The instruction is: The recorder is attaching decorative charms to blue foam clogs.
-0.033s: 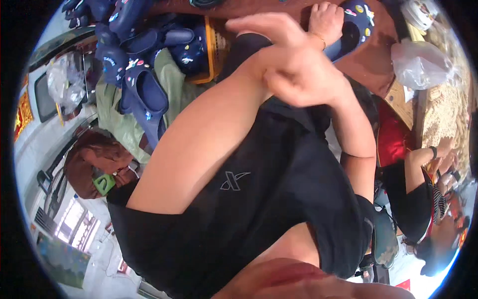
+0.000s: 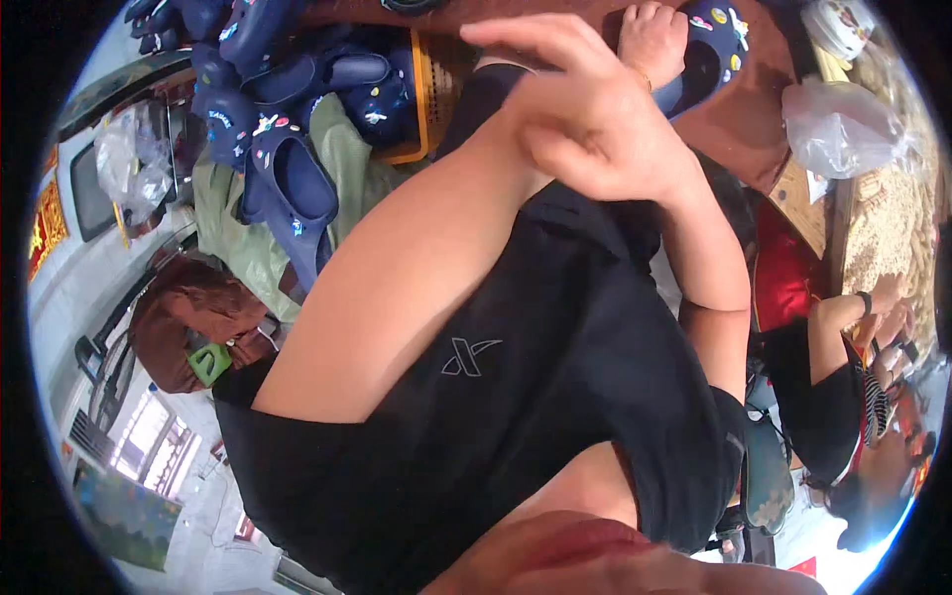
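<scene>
We took this for a small workshop: navy clogs (image 2: 266, 149) lay piled in and around an orange crate (image 2: 420, 84) left of the brown table (image 2: 739, 149); right of it, a co-worker (image 2: 821, 412) handled a beige heap (image 2: 878, 223).

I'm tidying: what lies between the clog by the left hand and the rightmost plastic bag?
Only bare brown surface shows between that clog and bag, in the head view.

Left of the navy clog (image 2: 732, 40), the right hand (image 2: 600, 129) mostly hides the left forearm (image 2: 638, 75); clogs (image 2: 260, 40) farther left are cropped.
</scene>
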### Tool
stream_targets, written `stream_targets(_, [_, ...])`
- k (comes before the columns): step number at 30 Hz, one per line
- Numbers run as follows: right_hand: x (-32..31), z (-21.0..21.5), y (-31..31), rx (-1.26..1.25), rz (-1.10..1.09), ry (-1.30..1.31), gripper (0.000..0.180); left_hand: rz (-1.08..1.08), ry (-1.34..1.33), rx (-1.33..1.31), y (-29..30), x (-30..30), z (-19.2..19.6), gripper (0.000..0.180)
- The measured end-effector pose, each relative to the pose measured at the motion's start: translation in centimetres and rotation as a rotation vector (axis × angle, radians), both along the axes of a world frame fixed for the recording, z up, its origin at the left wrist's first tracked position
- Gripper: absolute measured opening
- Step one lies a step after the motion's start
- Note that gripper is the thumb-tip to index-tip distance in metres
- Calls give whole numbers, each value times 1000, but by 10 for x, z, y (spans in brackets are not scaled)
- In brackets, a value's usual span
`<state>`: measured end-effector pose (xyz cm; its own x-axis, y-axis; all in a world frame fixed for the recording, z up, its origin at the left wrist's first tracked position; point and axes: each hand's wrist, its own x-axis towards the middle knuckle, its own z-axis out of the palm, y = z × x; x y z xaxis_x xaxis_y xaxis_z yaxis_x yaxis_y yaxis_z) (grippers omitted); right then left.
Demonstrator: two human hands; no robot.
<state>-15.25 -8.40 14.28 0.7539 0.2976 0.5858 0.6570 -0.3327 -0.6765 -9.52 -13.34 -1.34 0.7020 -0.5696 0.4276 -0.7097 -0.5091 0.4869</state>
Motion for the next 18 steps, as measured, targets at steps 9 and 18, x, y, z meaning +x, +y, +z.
stream_targets(9, [-6,38,92,60,117,-84,41,12,-1,-65,7,-1,-2,23])
stream_targets(18, [4,-68,-100,-305,-1002,-77,21,-6,12,-11,9,6,-18,28])
